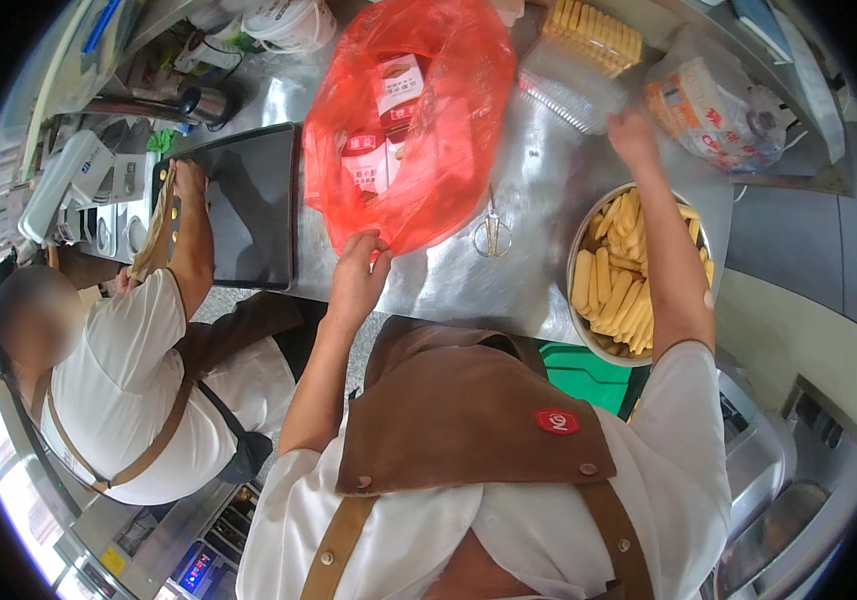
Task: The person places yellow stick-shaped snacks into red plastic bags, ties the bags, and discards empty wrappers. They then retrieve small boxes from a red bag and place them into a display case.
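Note:
My left hand (361,270) pinches the near edge of a red plastic bag (466,180) on the steel table. Inside the bag lie several red-and-white printed cartons (372,161), partly covered by its folds. Beyond the bowl, my right hand (632,139) is blurred beside clear plastic trays (567,86); whether it touches them is hard to tell. Under my right forearm stands a round metal bowl (577,315) filled with ladyfinger biscuits (616,292). Gold-handled scissors (492,234) rest between the bag and the bowl.
A clear pack of ladyfingers (593,34) and a printed plastic bag (713,112) sit at the back right. To my left, a co-worker (135,382) holds a piping bag (154,229) over a dark baking tray (252,202). A white bucket (289,26) stands behind.

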`<action>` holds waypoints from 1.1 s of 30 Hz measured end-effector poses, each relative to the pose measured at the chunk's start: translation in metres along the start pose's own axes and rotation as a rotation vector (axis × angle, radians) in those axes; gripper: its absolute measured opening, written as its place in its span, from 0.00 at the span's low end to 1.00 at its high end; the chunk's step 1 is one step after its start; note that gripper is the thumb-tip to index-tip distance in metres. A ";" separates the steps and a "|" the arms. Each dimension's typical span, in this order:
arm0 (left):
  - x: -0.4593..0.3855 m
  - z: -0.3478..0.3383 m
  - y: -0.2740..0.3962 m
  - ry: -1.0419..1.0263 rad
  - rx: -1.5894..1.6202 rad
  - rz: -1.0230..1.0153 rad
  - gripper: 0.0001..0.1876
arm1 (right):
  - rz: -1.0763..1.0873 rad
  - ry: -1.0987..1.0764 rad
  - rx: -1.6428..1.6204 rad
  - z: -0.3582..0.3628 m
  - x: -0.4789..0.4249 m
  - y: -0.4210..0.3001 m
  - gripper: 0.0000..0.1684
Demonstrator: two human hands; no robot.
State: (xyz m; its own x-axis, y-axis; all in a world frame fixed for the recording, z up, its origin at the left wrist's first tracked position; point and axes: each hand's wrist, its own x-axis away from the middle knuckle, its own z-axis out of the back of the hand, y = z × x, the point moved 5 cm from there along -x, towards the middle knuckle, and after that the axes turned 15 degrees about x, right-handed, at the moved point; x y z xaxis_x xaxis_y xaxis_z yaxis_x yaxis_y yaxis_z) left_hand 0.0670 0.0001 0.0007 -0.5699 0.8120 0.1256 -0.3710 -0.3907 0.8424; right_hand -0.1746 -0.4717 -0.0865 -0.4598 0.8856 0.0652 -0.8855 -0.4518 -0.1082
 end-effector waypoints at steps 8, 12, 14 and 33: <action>-0.021 -0.005 -0.019 -0.098 0.087 -0.136 0.14 | 0.131 -0.563 0.107 -0.067 0.166 -0.164 0.26; -0.026 -0.003 -0.004 -0.152 0.133 -0.106 0.16 | 0.094 -0.350 0.067 -0.107 0.189 -0.193 0.25; -0.031 -0.002 0.006 -0.188 0.134 -0.121 0.17 | 0.047 -0.396 0.043 -0.129 0.192 -0.198 0.23; 0.002 0.004 0.024 -0.457 0.651 0.165 0.20 | -0.094 -0.683 -1.492 0.062 0.247 -0.208 0.07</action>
State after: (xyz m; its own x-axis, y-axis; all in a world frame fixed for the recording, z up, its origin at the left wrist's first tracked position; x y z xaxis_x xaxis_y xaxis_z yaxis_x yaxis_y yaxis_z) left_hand 0.0599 -0.0060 0.0233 -0.1717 0.9180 0.3576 0.2722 -0.3046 0.9127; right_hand -0.1082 -0.1652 0.0137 -0.7120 0.5111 0.4814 -0.2534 0.4524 -0.8551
